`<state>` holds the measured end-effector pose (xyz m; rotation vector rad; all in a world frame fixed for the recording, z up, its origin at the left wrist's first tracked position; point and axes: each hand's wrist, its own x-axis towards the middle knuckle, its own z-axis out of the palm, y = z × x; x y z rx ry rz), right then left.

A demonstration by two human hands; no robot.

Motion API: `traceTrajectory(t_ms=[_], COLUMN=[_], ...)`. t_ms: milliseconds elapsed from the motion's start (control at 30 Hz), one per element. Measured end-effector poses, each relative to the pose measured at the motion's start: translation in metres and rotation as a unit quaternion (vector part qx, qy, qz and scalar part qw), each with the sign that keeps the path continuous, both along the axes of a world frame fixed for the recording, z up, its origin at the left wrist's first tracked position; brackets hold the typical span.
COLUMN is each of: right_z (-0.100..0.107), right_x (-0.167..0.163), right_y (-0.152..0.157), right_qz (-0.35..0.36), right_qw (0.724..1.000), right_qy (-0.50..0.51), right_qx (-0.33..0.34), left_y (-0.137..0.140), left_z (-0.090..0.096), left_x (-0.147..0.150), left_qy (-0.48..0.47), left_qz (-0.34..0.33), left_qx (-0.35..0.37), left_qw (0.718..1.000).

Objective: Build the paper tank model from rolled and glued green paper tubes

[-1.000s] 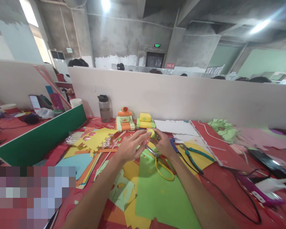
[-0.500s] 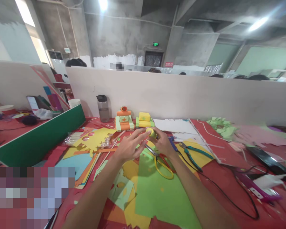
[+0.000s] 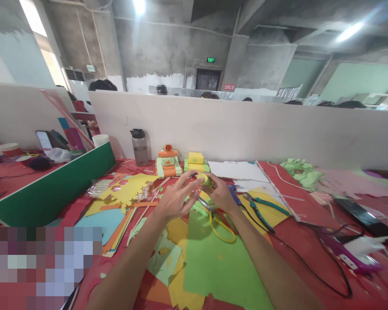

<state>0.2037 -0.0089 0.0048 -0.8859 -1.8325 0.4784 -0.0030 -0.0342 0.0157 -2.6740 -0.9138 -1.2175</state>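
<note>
1. Over the far end of the green paper sheet, a small yellow paper roll sits between both hands. The left hand has its fingertips against the near face; the right hand pinches the other side (the fingers hide much of the roll, so how tightly it is wound I cannot tell).

2. Beyond the sheet stand two paper models. The orange-and-green model carries a block, an orange roll and a round tube end on top, and looks finished. The yellow-and-green model has its base and starred block, but nothing above the block.

3. So, as I judge it, the second model is well along, while the yellow roll remains in hand, apart from it, and seems unfinished.

4. Lying on the sheet's far part are yellow-handled scissors, touched by neither hand. Right of the sheet rest teal-handled pliers; left of it, a pale green paper offcut with holes suggests cutting already done.
</note>
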Motion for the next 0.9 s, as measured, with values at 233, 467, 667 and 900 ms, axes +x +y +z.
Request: traceTrajectory(t_ms=[233, 467, 667, 900], right_z=[0.001, 0.002, 0.004, 0.001], right_x=[-0.001, 0.002, 0.004, 0.002], right_y=[0.0, 0.0, 0.0, 0.001], right_qz=[-0.013, -0.014, -0.013, 0.01], right_qw=[1.0, 1.0, 1.0, 0.998], right_qy=[-0.009, -0.001, -0.017, -0.051], right_qx=[-0.001, -0.006, 0.013, 0.038], left_y=[-0.001, 0.007, 0.016, 0.009], left_z=[0.001, -0.004, -0.005, 0.003], left_x=[0.002, 0.004, 0.003, 0.004], left_qy=[-0.062, -0.206, -0.223, -0.199], left_qz=[-0.061, -0.056, 0.0, 0.026], left_qx=[-0.015, -0.062, -0.093, -0.229], left_qw=[0.996, 0.975, 0.97, 0.952])
